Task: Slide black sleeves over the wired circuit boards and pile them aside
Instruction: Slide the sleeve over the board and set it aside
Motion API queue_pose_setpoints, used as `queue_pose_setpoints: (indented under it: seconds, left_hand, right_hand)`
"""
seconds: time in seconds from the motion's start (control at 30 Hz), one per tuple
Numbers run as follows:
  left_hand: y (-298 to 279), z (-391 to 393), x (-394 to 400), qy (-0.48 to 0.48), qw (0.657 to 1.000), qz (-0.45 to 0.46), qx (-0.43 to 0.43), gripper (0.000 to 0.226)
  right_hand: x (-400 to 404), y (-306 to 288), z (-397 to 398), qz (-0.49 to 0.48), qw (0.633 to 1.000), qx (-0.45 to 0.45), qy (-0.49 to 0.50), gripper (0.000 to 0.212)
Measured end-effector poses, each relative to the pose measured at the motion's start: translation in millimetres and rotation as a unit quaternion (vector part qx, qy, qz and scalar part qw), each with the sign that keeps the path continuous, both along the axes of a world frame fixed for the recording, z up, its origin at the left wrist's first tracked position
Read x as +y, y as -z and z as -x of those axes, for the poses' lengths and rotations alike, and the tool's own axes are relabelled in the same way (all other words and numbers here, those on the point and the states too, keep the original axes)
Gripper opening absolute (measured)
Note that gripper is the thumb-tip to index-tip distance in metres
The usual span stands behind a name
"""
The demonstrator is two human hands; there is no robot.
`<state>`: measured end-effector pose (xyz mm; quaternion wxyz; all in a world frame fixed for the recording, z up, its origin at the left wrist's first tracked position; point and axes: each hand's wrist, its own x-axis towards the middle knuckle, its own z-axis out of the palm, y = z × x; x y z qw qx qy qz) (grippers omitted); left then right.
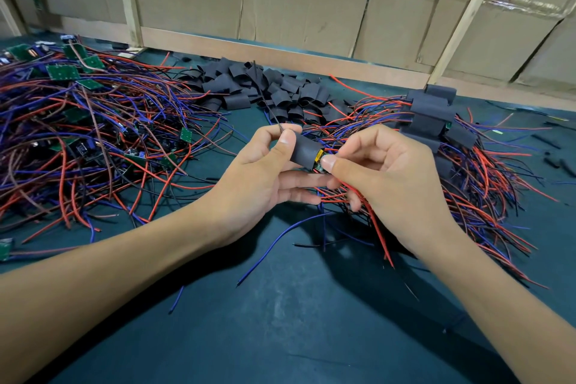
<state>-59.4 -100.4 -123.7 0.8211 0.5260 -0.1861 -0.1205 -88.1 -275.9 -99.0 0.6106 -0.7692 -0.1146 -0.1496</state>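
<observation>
While left hand [265, 165] pinches black sleeve [307, 150] steady, right hand [383, 171] pinches board [320, 164], feeding it in; sleeved pile [433, 115] parked right.

With both bare forearms stretched forward, my left hand [265, 171] curled thumb-up and pinching, while my right hand [383, 171] met it from the other side, thumb and forefinger pressed together at the tips.

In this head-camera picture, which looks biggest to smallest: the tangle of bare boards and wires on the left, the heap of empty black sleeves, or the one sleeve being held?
1. Tangle of boards and wires
2. Heap of empty sleeves, though it lies farther from the camera
3. Held sleeve, clearly smallest
</observation>
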Motion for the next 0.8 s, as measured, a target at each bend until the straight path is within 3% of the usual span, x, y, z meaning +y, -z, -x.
queue_pose_setpoints:
  seconds: [0.2,0.47,0.7,0.8]
  left_hand:
    - [3.0,1.5,-3.8,0.018,0.998,-0.032,-0.059,0.026]
    - [3.8,6.1,-5.1,0.016,0.990,-0.095,-0.105,0.055]
    - [4.8,5.7,-3.0,0.003,0.987,-0.111,-0.121,0.053]
    - [3.8,6.1,-1.9,-0.048,0.983,-0.108,-0.142,0.045]
  right_hand:
    - [-1.1,-1.2,0.2,0.001,1.000,0.005,0.013,0.022]
    - [0.1,-0.1,1.4,0.010,1.000,0.009,0.028,0.017]
    - [0.8,1.4,-0.8,0.010,0.999,0.011,0.037,0.011]
    - [-2.5,-1.1,-2.9,-0.027,0.998,0.062,-0.018,0.013]
